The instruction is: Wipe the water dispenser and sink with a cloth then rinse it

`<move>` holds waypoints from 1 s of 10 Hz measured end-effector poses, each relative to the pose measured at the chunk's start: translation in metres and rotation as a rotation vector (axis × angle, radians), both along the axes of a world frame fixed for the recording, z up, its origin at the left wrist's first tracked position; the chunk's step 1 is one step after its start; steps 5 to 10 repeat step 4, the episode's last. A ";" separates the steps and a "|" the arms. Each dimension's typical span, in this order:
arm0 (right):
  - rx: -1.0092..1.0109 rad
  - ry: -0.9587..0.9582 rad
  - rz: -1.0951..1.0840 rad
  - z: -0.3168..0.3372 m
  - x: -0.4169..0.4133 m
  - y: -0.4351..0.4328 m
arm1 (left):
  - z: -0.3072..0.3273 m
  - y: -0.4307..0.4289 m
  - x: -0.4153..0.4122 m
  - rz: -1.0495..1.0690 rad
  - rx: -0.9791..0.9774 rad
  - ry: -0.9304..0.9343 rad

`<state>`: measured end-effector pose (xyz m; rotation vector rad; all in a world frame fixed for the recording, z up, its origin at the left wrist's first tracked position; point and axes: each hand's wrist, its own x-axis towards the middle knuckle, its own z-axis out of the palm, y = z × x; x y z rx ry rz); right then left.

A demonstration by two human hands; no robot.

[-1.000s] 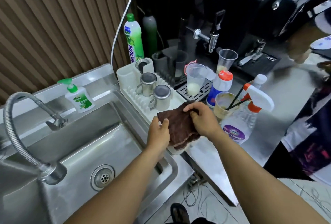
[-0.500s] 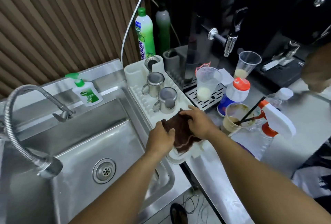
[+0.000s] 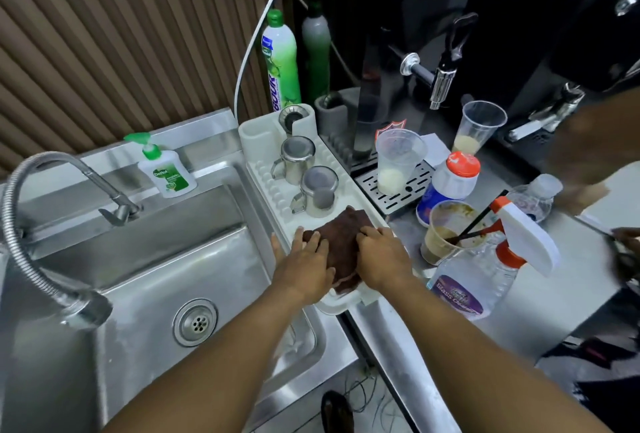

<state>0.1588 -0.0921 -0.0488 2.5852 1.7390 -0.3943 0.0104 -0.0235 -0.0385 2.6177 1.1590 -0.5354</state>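
The brown cloth (image 3: 341, 242) lies on the near end of the white rack (image 3: 258, 159), at three o'clock from the sink (image 3: 138, 277) — left hand (image 3: 304, 268) flat on it with spread fingers, right hand (image 3: 379, 259) curling onto its edge. The water dispenser (image 3: 415, 34) at one o'clock, the sink and the rinse all seem yet to do.

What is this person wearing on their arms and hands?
Nothing that shows. The left hand and right hand are bare, with no gloves, rings or watch, and both forearms are sleeveless up to the picture's edge.
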 end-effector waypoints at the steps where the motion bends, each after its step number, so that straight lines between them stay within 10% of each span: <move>1: 0.011 0.009 -0.026 0.002 -0.005 0.000 | 0.010 0.004 -0.010 0.015 -0.024 -0.048; 4: 0.280 0.106 -0.056 0.054 -0.053 -0.005 | 0.067 0.006 -0.065 0.091 0.034 -0.485; 10: 0.280 0.106 -0.056 0.054 -0.053 -0.005 | 0.067 0.006 -0.065 0.091 0.034 -0.485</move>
